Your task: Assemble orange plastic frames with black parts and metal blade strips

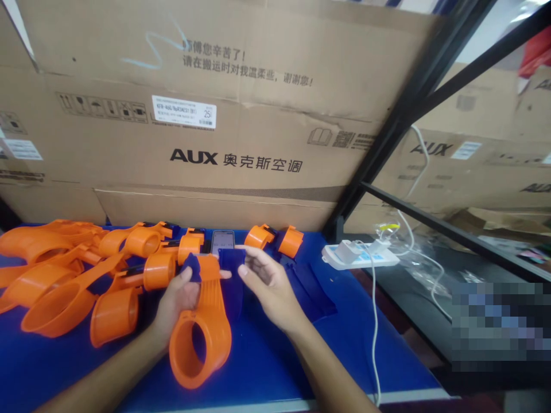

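Note:
My left hand [174, 301] is closed on an orange plastic ring holder [214, 301], gripping its upper end while the round ring hangs toward me. A small dark blue piece [193, 268] lies under the left thumb, against the holder's top. Between the thumb and fingers of my right hand [273, 284] is a dark blue flap [232, 263], just right of the holder. Whether this flap joins the holder I cannot tell. Behind the hands stands a phone [223, 240] with its screen lit.
Several orange ring parts [114, 315] crowd the left side of the blue table [267, 367]. Flat blue pieces [310, 289] lie to the right. A white power strip [361, 256] with cables sits at the right edge, beside a black metal frame [387, 132]. Large cardboard boxes [258, 126] stand behind.

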`<action>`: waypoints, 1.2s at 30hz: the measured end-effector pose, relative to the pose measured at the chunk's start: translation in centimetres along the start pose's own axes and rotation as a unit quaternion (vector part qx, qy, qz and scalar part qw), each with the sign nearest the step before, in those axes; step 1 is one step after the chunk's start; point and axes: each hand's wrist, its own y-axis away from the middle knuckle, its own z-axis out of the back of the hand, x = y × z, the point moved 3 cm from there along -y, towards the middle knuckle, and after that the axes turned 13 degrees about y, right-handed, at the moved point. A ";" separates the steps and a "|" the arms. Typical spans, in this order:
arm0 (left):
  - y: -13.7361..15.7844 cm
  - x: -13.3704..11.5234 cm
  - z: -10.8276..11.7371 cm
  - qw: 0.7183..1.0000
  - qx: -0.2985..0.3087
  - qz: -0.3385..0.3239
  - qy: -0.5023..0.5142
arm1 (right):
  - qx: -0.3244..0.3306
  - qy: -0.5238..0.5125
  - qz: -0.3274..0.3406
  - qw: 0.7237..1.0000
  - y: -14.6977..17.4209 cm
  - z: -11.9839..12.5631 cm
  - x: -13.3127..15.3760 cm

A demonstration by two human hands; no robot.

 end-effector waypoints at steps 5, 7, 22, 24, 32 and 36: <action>0.1 0.2 0.2 0.999 0.008 -0.035 0.017 | 0.084 -0.005 0.001 0.996 0.2 -1.7 0.1; 0.1 0.4 0.0 1.000 0.016 -0.019 0.019 | 0.088 -0.012 0.002 0.996 0.2 -1.9 -0.3; -1.2 -0.4 0.5 0.957 -0.116 -0.250 -0.095 | 0.003 0.130 0.084 0.988 0.0 -0.1 -0.4; -1.3 -0.5 0.7 0.953 -0.108 -0.255 -0.122 | 0.007 0.133 0.080 0.988 -0.1 -0.2 -0.5; -0.9 -0.6 0.5 0.957 -0.100 -0.235 -0.139 | 0.015 0.119 0.037 0.992 -0.2 -0.2 -0.5; -0.8 -0.6 0.4 0.960 -0.085 -0.235 -0.130 | 0.028 0.092 0.023 0.995 -0.2 -0.1 -0.4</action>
